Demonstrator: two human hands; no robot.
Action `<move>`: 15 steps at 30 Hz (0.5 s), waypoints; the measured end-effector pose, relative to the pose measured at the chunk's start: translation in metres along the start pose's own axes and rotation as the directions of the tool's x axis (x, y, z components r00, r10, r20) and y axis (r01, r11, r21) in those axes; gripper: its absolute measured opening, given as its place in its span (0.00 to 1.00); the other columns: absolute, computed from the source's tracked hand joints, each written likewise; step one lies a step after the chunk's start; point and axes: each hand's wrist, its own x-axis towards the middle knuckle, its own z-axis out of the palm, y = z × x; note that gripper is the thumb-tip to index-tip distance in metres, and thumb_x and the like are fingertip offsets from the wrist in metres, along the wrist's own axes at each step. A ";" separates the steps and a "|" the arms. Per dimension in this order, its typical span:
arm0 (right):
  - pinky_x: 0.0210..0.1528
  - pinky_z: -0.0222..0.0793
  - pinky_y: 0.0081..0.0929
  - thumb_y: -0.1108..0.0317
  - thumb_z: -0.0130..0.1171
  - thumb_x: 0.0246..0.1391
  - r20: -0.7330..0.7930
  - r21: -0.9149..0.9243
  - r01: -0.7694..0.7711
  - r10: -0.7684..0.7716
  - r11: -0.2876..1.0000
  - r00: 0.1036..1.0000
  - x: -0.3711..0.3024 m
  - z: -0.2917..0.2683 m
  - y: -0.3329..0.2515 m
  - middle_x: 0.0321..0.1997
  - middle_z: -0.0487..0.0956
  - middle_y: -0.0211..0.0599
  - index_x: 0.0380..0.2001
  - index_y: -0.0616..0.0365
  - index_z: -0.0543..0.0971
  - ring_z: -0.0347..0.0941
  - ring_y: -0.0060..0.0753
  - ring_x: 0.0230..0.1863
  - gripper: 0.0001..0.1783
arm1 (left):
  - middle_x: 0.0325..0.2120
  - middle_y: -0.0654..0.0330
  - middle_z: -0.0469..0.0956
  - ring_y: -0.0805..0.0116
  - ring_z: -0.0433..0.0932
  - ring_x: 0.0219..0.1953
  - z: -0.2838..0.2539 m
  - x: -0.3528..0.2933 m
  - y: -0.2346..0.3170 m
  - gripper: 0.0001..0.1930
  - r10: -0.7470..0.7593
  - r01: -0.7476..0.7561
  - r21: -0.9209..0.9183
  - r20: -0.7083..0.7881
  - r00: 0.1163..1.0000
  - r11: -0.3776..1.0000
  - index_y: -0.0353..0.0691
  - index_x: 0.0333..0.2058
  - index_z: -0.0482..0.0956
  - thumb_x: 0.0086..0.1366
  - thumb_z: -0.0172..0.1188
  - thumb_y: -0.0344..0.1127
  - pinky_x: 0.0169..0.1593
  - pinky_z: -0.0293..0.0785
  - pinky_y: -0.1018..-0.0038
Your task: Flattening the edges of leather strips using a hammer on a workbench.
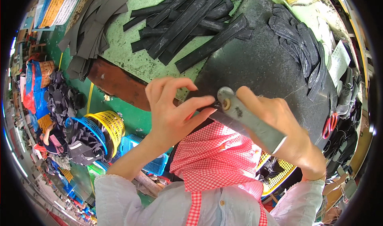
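Observation:
My right hand (275, 114) is closed around a hammer with a grey metal head (251, 122), whose round face points toward my left fingertips. My left hand (171, 106) has its thumb and forefinger brought together on the edge of a dark strip (235, 121) at the near side of the black work slab (255, 70). Most of that strip lies hidden under the hammer and my fingers. The other left fingers are curled loosely. Beyond my hands, a loose pile of long black strips (179, 24) lies across the pale green tabletop (119, 42).
Dark grey strips (93, 26) are stacked at the far left, above a reddish-brown panel (115, 82). Rounded black pieces (299, 42) overlap on the right. Red-handled scissors (330, 125) lie at the slab's right edge. Yellow (109, 124) and blue (93, 126) baskets stand lower left.

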 end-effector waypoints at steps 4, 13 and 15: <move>0.28 0.68 0.40 0.75 0.66 0.62 -0.222 0.147 -0.091 0.122 0.985 0.967 -0.012 -0.003 0.005 0.25 0.75 0.49 0.38 0.59 0.71 0.76 0.61 0.27 0.11 | 0.41 0.73 0.78 0.60 0.72 0.48 0.011 0.012 -0.004 0.12 0.101 -0.100 -0.074 0.011 0.995 0.992 0.58 0.35 0.91 0.50 0.80 0.37 0.55 0.62 0.59; 0.29 0.70 0.43 0.72 0.64 0.67 -0.219 0.248 -0.119 0.176 0.961 0.960 -0.018 0.009 0.020 0.27 0.76 0.50 0.40 0.60 0.71 0.79 0.64 0.30 0.10 | 0.39 0.75 0.78 0.64 0.72 0.47 0.022 0.025 0.001 0.12 0.301 -0.302 0.042 0.018 0.953 0.952 0.58 0.37 0.90 0.53 0.77 0.37 0.56 0.62 0.59; 0.34 0.76 0.53 0.70 0.61 0.60 -0.205 0.163 -0.165 0.197 0.973 0.959 -0.017 -0.001 0.013 0.29 0.79 0.55 0.46 0.58 0.69 0.80 0.67 0.34 0.15 | 0.39 0.75 0.78 0.64 0.72 0.48 0.021 0.023 0.002 0.12 0.307 -0.307 0.087 0.012 0.952 0.948 0.58 0.37 0.89 0.52 0.77 0.37 0.56 0.62 0.59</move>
